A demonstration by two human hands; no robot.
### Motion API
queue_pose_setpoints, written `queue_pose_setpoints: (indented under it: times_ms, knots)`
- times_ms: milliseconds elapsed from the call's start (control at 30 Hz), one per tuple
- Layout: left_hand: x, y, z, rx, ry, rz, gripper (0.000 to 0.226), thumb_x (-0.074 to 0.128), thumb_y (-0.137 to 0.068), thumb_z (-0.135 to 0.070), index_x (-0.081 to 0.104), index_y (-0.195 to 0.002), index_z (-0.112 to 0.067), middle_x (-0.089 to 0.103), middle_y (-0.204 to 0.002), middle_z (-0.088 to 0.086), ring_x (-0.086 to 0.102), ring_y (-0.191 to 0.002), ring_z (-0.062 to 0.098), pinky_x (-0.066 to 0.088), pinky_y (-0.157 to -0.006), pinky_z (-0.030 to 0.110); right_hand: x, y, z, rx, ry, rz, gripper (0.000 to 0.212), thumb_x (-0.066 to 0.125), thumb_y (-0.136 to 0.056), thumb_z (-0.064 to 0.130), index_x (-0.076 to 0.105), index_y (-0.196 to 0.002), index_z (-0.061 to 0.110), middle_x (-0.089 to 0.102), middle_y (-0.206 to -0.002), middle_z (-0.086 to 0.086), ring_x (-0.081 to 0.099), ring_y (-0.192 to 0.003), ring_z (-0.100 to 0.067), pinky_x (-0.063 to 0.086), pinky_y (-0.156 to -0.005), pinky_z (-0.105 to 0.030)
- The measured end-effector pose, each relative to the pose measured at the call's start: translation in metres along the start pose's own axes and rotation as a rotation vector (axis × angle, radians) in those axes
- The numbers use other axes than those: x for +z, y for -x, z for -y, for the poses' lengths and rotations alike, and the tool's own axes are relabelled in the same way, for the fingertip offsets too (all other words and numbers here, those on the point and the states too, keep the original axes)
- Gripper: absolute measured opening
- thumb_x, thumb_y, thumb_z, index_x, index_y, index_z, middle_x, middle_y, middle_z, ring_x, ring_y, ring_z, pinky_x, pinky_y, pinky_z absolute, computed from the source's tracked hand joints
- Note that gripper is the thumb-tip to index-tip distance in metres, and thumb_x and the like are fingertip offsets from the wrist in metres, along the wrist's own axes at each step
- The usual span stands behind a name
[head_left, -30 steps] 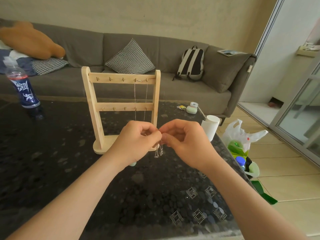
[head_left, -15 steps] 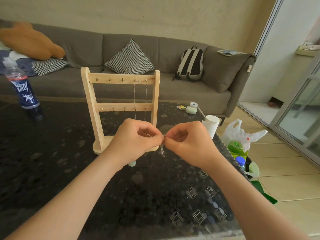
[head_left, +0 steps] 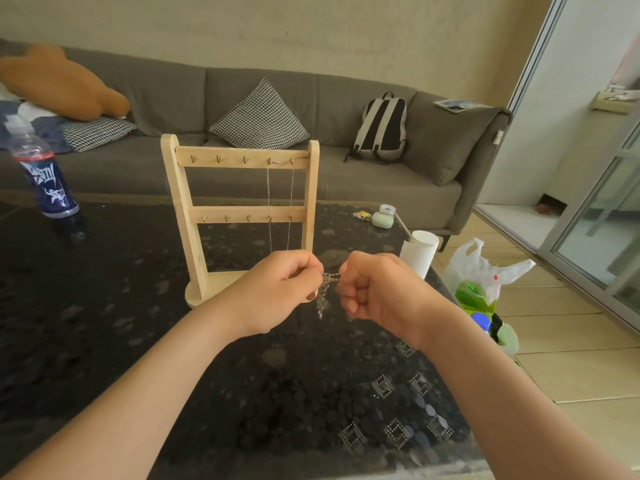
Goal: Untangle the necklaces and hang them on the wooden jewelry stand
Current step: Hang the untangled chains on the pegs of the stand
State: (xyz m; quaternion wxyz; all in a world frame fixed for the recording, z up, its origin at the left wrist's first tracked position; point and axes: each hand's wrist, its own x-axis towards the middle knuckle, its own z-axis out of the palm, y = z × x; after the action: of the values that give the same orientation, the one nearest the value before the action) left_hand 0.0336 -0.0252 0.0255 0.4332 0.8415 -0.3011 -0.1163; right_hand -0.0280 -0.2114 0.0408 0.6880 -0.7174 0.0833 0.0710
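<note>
A wooden jewelry stand (head_left: 194,216) with two hook rails stands on the dark table. One thin silver necklace (head_left: 268,199) hangs from two right-hand hooks of its top rail. In front of the stand, my left hand (head_left: 277,289) and my right hand (head_left: 377,289) each pinch a tangled silver chain (head_left: 325,289). A short stretch of chain is pulled taut between them and a loose bunch dangles below, above the table.
On the dark glass table (head_left: 104,323) a blue bottle (head_left: 45,181) stands far left. A white paper roll (head_left: 419,252) and a small green case (head_left: 382,218) sit near the right edge. A plastic bag (head_left: 485,275) lies on the floor at right; a grey sofa is behind.
My hands have drawn a little apart, stretching the chain between them. The dangling bunch has shifted and hangs lower.
</note>
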Motion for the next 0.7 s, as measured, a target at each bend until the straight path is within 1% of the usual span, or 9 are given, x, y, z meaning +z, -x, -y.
queue_pose_setpoints:
  times_ms: [67, 133, 233, 300, 367, 433, 500, 567, 700]
  knots:
    - [0.001, 0.0, -0.002, -0.015, 0.012, 0.001, 0.041, 0.041, -0.108, -0.038, 0.065, -0.101, -0.005, 0.062, -0.099, 0.025, 0.063, -0.099, 0.041, 0.056, -0.09, 0.044, 0.003, 0.002, 0.002, 0.08, -0.108, 0.095, 0.024, 0.048, -0.089, 0.013, 0.05, -0.065, 0.016, 0.043, -0.063, -0.005, 0.039, -0.054, -0.019, 0.04, -0.055, -0.028]
    - [0.003, 0.0, -0.006, -0.021, 0.063, -0.032, 0.047, 0.042, -0.105, -0.04, 0.062, -0.099, 0.002, 0.057, -0.095, 0.026, 0.061, -0.096, 0.038, 0.056, -0.089, 0.037, 0.008, 0.003, 0.004, 0.098, -0.108, 0.158, 0.032, 0.042, -0.091, 0.012, 0.05, -0.06, 0.018, 0.04, -0.061, -0.002, 0.033, -0.054, -0.018, 0.036, -0.053, -0.026]
    - [0.01, -0.003, -0.01, -0.071, 0.219, -0.105, 0.051, 0.04, -0.106, -0.039, 0.057, -0.101, 0.009, 0.055, -0.09, 0.02, 0.059, -0.089, 0.024, 0.055, -0.089, 0.037, 0.009, 0.001, 0.0, -0.058, 0.055, 0.112, 0.032, 0.049, -0.092, 0.011, 0.058, -0.061, 0.018, 0.053, -0.064, -0.007, 0.053, -0.058, -0.022, 0.047, -0.061, -0.031]
    - [0.013, -0.005, -0.009, -0.106, 0.248, -0.134, 0.046, 0.036, -0.11, -0.034, 0.058, -0.104, 0.006, 0.058, -0.092, 0.017, 0.059, -0.091, 0.019, 0.055, -0.091, 0.039, 0.007, 0.0, -0.002, -0.183, 0.173, 0.015, 0.024, 0.059, -0.093, 0.005, 0.066, -0.072, 0.014, 0.068, -0.075, -0.014, 0.067, -0.07, -0.025, 0.054, -0.07, -0.035]
    - [0.014, -0.005, -0.009, -0.096, 0.203, -0.147, 0.042, 0.036, -0.111, -0.032, 0.059, -0.1, 0.001, 0.057, -0.088, 0.009, 0.057, -0.087, 0.014, 0.054, -0.091, 0.039, 0.006, -0.002, -0.004, -0.249, 0.216, -0.066, 0.014, 0.065, -0.094, 0.005, 0.073, -0.083, 0.011, 0.075, -0.084, -0.014, 0.069, -0.076, -0.021, 0.056, -0.072, -0.03]
    - [0.013, -0.006, -0.006, -0.061, 0.144, -0.166, 0.038, 0.039, -0.111, -0.031, 0.063, -0.095, -0.007, 0.059, -0.08, -0.001, 0.057, -0.077, 0.005, 0.052, -0.083, 0.033, 0.006, -0.003, -0.005, -0.268, 0.215, -0.133, 0.015, 0.066, -0.096, 0.014, 0.077, -0.087, 0.01, 0.075, -0.084, -0.01, 0.068, -0.076, -0.018, 0.056, -0.069, -0.027]
    - [0.014, -0.006, -0.002, -0.014, 0.081, -0.181, 0.033, 0.044, -0.112, -0.031, 0.067, -0.092, -0.018, 0.064, -0.079, -0.005, 0.062, -0.078, 0.005, 0.05, -0.076, 0.025, 0.006, -0.003, -0.005, -0.278, 0.237, -0.177, 0.019, 0.068, -0.097, 0.02, 0.08, -0.086, 0.012, 0.076, -0.083, -0.009, 0.068, -0.074, -0.018, 0.058, -0.069, -0.031]
    - [0.014, -0.007, 0.002, 0.034, 0.043, -0.205, 0.026, 0.052, -0.109, -0.032, 0.071, -0.094, -0.024, 0.068, -0.084, -0.007, 0.067, -0.086, 0.01, 0.053, -0.078, 0.024, 0.006, -0.002, -0.005, -0.302, 0.319, -0.206, 0.018, 0.07, -0.096, 0.02, 0.082, -0.083, 0.017, 0.077, -0.08, -0.008, 0.07, -0.072, -0.016, 0.062, -0.073, -0.038]
    - [0.011, -0.005, 0.005, 0.097, -0.004, -0.322, 0.014, 0.069, -0.1, -0.032, 0.08, -0.095, -0.028, 0.074, -0.085, -0.015, 0.069, -0.089, 0.005, 0.056, -0.081, 0.025, 0.005, -0.001, -0.006, -0.35, 0.42, -0.261, 0.018, 0.071, -0.09, 0.017, 0.081, -0.076, 0.023, 0.076, -0.071, -0.001, 0.068, -0.067, -0.011, 0.058, -0.068, -0.03]
